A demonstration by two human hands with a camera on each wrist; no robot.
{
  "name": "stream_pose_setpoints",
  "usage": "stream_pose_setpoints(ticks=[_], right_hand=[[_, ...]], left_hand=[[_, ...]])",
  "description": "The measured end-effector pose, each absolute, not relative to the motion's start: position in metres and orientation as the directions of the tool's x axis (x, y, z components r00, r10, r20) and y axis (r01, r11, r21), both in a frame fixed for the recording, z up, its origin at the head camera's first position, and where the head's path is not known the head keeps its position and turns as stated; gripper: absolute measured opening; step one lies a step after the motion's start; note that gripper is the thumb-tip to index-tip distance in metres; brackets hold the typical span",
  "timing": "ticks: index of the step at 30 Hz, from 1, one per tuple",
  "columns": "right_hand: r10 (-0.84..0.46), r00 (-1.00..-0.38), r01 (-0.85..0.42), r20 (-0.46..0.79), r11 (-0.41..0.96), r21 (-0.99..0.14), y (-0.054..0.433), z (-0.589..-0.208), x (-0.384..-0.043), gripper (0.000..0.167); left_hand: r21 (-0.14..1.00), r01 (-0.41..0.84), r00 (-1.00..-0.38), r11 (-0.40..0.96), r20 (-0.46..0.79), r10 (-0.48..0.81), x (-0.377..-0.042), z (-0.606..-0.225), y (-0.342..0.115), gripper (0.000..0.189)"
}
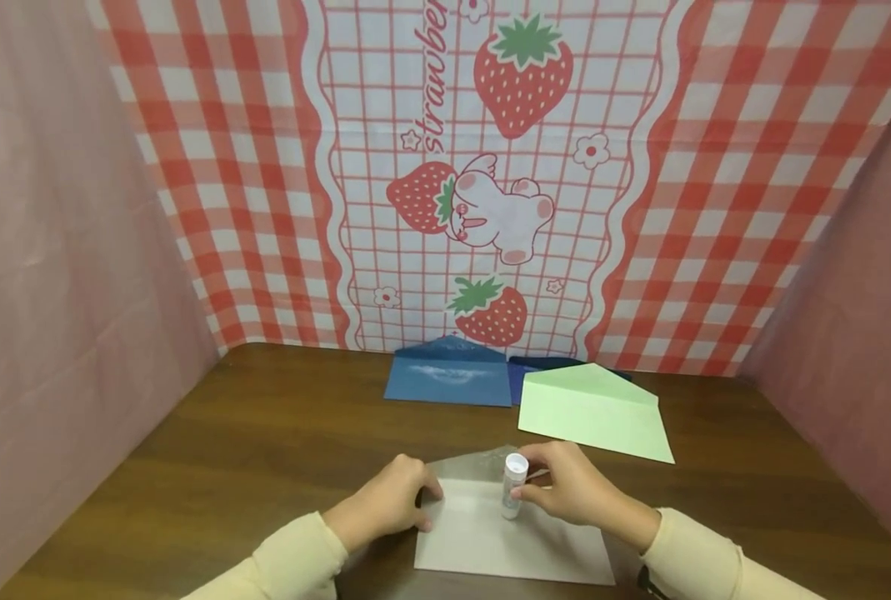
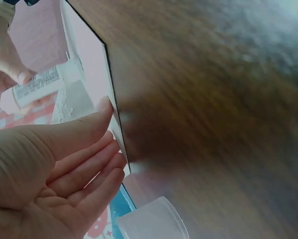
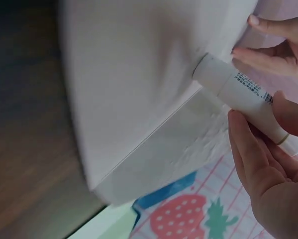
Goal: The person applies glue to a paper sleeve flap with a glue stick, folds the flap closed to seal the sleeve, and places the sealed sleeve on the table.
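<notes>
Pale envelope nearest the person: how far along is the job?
Done: its flap lies open, with lumpy, glue-like smears. In hand: the right hand holds a white glue stick over the envelope while the left hand rests at its edge. Left, probably: folding the open flap down.

My left arm (image 1: 291, 557) and right arm (image 1: 703, 557) reach forward and inward, my left hand (image 1: 394, 500) held with its thumb (image 2: 81, 132) apart from its loosely bent fingers (image 2: 84, 177), while my right hand (image 1: 574, 487) bends thumb and fingers toward each other in a pinch.

Smooth plastic tube (image 1: 513, 490), matt paper envelope (image 1: 490, 542)
</notes>
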State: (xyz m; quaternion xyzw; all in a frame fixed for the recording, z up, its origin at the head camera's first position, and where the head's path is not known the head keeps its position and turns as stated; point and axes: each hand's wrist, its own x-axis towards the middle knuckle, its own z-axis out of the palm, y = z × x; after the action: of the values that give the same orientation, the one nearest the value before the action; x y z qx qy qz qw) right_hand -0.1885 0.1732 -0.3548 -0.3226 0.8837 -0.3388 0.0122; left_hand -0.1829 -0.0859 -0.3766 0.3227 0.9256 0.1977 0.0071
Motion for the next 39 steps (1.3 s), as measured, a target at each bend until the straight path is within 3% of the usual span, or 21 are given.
stream_pose_setpoints(ticks=[19, 27, 31, 35, 39], right_hand=[[-0.464, -0.863, -0.49, 0.199, 0.67, -0.558, 0.231, -0.357, -0.176, 0.02], [-0.451, -0.867, -0.492, 0.211, 0.711, -0.502, 0.243, -0.351, -0.176, 0.02], [-0.426, -0.894, -0.41, 0.136, 0.659, -0.631, 0.247, -0.346, -0.18, 0.027], [-0.368, -0.93, -0.186, -0.017, 0.51, -0.84, 0.25, -0.343, -0.19, 0.045], [-0.33, -0.932, 0.019, -0.148, 0.364, -0.931, 0.246, -0.34, -0.201, 0.059]], left_hand=[[0.346, 0.514, -0.846, 0.784, 0.055, 0.531, -0.176, -0.378, -0.077, 0.033], [0.153, 0.573, -0.819, 0.805, 0.154, 0.553, -0.172, -0.375, -0.073, 0.022], [0.134, 0.578, -0.811, 0.805, 0.208, 0.547, -0.175, -0.366, -0.068, 0.021], [0.205, 0.591, -0.8, 0.78, 0.271, 0.536, -0.19, -0.354, -0.058, 0.022], [0.311, 0.637, -0.771, 0.706, 0.248, 0.586, -0.212, -0.348, -0.044, 0.022]])
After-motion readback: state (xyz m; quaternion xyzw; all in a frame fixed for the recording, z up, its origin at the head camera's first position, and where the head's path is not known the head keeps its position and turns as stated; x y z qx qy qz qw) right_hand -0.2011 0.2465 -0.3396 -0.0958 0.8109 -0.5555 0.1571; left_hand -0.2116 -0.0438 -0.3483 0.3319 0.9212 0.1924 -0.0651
